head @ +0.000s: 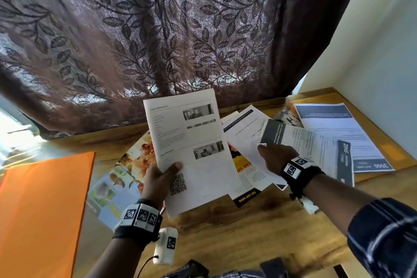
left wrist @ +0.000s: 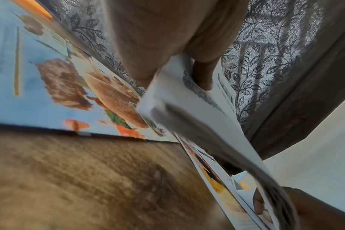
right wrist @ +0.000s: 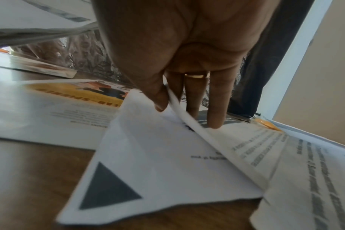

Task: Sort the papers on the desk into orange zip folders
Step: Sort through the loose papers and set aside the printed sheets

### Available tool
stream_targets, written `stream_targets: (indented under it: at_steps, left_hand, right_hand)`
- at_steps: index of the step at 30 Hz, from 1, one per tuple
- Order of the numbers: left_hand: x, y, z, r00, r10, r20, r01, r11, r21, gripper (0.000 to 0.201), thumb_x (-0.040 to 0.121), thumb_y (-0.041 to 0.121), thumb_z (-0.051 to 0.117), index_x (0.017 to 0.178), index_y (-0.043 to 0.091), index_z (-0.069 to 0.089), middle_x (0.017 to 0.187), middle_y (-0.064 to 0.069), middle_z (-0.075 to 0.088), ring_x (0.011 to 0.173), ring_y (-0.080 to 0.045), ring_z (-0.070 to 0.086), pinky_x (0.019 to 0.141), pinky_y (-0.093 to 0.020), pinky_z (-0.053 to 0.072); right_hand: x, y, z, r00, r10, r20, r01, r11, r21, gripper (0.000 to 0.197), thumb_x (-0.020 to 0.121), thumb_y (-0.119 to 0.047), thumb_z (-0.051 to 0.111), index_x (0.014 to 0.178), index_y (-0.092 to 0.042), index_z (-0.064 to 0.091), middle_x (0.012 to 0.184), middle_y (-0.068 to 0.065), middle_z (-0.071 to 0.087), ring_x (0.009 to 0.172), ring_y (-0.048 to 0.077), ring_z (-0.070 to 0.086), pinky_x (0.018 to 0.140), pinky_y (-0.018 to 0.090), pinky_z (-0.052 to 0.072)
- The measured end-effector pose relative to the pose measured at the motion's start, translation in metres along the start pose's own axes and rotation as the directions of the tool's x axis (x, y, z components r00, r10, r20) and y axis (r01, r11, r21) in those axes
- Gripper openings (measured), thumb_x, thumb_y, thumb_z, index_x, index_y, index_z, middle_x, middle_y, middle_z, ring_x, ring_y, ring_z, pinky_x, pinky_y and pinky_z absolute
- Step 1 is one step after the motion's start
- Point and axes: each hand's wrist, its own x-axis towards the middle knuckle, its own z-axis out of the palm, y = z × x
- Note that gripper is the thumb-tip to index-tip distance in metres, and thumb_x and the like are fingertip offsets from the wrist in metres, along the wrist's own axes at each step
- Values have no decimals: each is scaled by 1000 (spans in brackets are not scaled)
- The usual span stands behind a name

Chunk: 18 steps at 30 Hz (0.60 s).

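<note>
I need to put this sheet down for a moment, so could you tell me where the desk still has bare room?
Bare desk shows along the near edge, between the two forearms and below the black-and-yellow flyer. A narrow strip also lies between the orange folder and the colourful magazine. The middle and right are crowded with overlapping papers, where the right hand works.

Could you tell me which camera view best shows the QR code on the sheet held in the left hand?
The head view: the QR code faces it whole. The left wrist view shows it edge-on and blurred; the right wrist view misses it.

Home room, wooden desk (head: 237, 228), leaf-patterned curtain (head: 158, 29)
</note>
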Motion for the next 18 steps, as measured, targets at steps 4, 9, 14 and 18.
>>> stream_targets:
  at_steps: [4, 9, 14, 18]
  left_hand:
    - [5, 2, -2, 999, 49, -2, -49, 999, 14, 28, 79, 27, 76, 103, 12, 72, 98, -13, 76, 89, -37, 72, 80, -57, 59]
    - [16, 2, -6, 999, 35, -18, -35, 999, 9, 35, 72, 37, 81, 99, 15, 74, 100, -12, 76, 91, -38, 72, 80, -57, 59]
    - [21, 3, -5, 998, 59, -6, -59, 998, 20, 15, 87, 15, 74, 101, 18, 74, 103, -12, 76, 92, -37, 72, 81, -59, 58]
    - [21, 6, -2, 996, 77, 53, -77, 997, -5, 25, 85, 18, 76, 109, 17, 72, 108, -12, 75, 96, -38, 71, 81, -57, 58]
  right_hand:
    - [-17, -14, -2, 996, -94, -2, 93, 980, 177, 14, 97, -19, 45, 108, -27, 47, 111, 11, 66, 89, 28, 65, 78, 36, 53]
    - [-49, -29, 7, 859, -480, 179, 358, 811, 462, 7, 87, -38, 62, 92, -39, 65, 131, 0, 65, 118, 14, 62, 98, 35, 50]
    - [-84, -19, 10, 895, -440, 80, 257, 653, 713, 15, 80, -52, 72, 84, -40, 78, 87, -15, 76, 87, 2, 71, 80, 29, 56]
    - [-61, 17, 21, 985, 14, -169, 93, 792, 603, 33, 88, -50, 60, 71, -22, 66, 74, -3, 69, 71, 14, 65, 64, 26, 43]
